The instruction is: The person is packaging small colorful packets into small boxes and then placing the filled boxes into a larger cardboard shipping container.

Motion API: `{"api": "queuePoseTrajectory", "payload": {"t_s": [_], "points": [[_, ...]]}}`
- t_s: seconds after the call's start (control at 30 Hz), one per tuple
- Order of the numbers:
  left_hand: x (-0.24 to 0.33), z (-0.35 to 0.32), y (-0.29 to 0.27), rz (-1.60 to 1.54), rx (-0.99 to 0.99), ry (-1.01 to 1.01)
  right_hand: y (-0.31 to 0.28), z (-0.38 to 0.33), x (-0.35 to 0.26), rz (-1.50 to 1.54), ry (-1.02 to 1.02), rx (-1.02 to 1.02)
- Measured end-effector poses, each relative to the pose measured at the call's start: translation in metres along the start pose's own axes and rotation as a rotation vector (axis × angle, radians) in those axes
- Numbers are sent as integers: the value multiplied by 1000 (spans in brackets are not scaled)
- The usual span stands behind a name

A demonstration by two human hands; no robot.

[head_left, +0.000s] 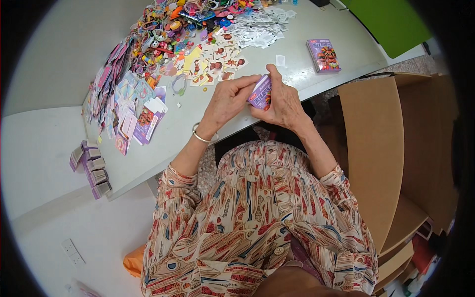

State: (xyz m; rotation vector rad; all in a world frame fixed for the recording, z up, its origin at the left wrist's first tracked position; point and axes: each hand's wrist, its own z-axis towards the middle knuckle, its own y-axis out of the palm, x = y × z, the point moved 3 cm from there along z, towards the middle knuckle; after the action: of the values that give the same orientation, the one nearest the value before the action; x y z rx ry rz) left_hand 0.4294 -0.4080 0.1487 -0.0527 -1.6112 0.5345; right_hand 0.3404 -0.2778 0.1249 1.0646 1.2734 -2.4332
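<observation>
While both hands curl narrowly above the table (316, 74), left hand (225, 101) and right hand (284, 101) grip one small purple box (260, 92).

A small purple box (260, 92) sits in both hands (another purple box (323, 55) lies far right).

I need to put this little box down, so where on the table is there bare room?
Bare table lies right of the small purple box in both hands, left hand and right hand, up to the finished purple box. The near-left edge is also free. The toy pile crowds the far left.
</observation>
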Motion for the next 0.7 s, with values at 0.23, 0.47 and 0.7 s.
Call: {"api": "queuePoseTrajectory", "payload": {"t_s": [0.23, 0.47, 0.7], "points": [[23, -11, 9, 356, 108, 85, -2, 0, -2, 5, 18, -36], [27, -20, 17, 345, 208, 229, -3, 2, -5, -7, -79, -5], [3, -30, 23, -89, 290, 22, -5, 2, -1, 57, 7, 27]]}}
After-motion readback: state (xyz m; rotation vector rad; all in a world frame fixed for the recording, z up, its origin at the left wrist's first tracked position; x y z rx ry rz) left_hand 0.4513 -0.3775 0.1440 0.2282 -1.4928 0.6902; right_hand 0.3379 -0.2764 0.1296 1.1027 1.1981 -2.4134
